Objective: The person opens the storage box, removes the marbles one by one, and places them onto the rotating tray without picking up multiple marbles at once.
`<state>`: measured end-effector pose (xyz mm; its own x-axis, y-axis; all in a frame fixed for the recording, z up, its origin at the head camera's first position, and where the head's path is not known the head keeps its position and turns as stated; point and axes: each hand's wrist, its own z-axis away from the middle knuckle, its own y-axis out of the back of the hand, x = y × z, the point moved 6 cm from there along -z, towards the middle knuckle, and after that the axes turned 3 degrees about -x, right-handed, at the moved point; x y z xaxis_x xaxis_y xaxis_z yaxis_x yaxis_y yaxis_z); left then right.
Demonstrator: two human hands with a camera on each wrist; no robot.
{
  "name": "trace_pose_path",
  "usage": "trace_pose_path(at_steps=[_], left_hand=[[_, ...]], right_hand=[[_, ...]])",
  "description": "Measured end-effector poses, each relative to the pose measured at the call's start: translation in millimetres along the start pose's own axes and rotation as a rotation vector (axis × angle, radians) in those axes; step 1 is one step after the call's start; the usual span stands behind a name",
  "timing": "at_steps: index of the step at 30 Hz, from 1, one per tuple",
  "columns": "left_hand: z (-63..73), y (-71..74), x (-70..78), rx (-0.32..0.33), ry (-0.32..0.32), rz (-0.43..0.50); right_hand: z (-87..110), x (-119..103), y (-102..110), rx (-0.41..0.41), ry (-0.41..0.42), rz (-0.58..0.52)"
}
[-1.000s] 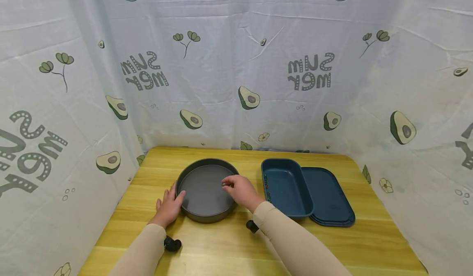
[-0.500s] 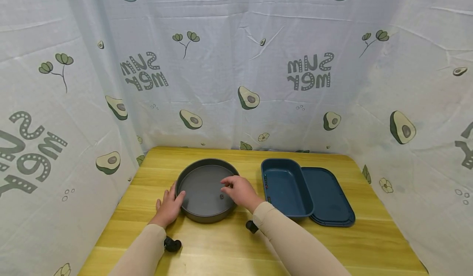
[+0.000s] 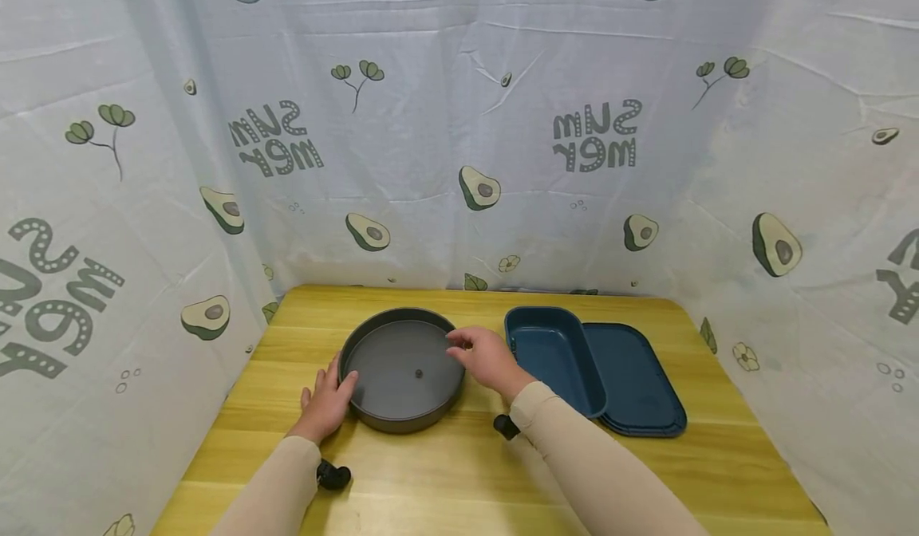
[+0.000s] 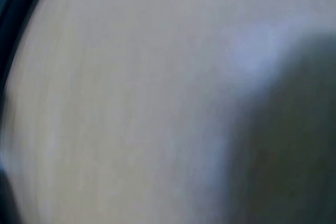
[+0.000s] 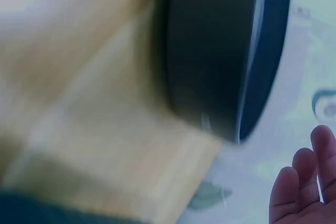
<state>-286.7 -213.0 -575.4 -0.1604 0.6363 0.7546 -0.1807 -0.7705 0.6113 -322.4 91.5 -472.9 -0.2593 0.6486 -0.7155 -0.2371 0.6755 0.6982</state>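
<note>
A round dark grey pan (image 3: 402, 368) lies on the table, and a small dark round piece (image 3: 419, 373), too small to identify, rests on its floor. At the pan's left side, my left hand (image 3: 326, 400) holds the rim, its thumb over the edge and the fingers along the outer wall. My right hand (image 3: 488, 356) hovers by the pan's right rim, fingers loosely bent with nothing seen between them. In the right wrist view, fingertips (image 5: 304, 182) appear apart from the pan's dark side wall (image 5: 210, 51). Only blurred table shows in the left wrist view.
Right of the pan stands a deep blue rectangular container (image 3: 556, 352), with small dark pieces along its inner left wall, mostly hidden by my right hand. Its flat blue lid (image 3: 635, 380) lies beside it. A printed curtain (image 3: 416, 137) encloses the wooden table (image 3: 402, 480).
The small dark piece came from my right fingers into the pan, then shifted slightly left and away. My right hand has since drawn right, toward the blue container. My left hand stays put.
</note>
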Motion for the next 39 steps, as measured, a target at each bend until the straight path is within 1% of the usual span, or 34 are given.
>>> trace_pose_path(at_steps=[5, 8, 12, 15, 21, 23, 28, 32, 39], left_hand=[[-0.3, 0.1, -0.1, 0.000, 0.001, -0.010], [0.5, -0.2, 0.5, -0.002, 0.003, -0.012], [1.7, 0.9, 2.5, 0.004, 0.002, -0.011], [2.1, 1.3, 3.6, 0.007, 0.005, -0.012], [1.2, 0.7, 2.8, 0.009, 0.010, -0.008], [0.6, -0.1, 1.9, 0.007, 0.010, -0.008], [0.4, -0.6, 3.9, 0.006, 0.007, -0.003], [2.4, 0.2, 6.5, 0.011, 0.006, -0.001], [3.0, 0.4, 6.6, 0.016, 0.008, -0.006]], right_hand=[[0.7, 18.4, 37.7, 0.083, -0.046, 0.093], [0.4, 36.0, 57.1, 0.107, -0.094, 0.105], [-0.1, 60.9, 75.0, 0.098, -0.155, 0.110], [0.0, 77.9, 81.7, 0.068, -0.181, 0.124], [-0.5, 103.9, 81.2, -0.036, -0.173, 0.173], [-1.0, 110.7, 79.6, -0.065, -0.183, 0.181], [-3.6, 124.1, 73.9, -0.138, -0.216, 0.201], [-6.3, 132.1, 66.6, -0.199, -0.206, 0.235], [-10.5, 137.7, 57.4, -0.233, -0.203, 0.244]])
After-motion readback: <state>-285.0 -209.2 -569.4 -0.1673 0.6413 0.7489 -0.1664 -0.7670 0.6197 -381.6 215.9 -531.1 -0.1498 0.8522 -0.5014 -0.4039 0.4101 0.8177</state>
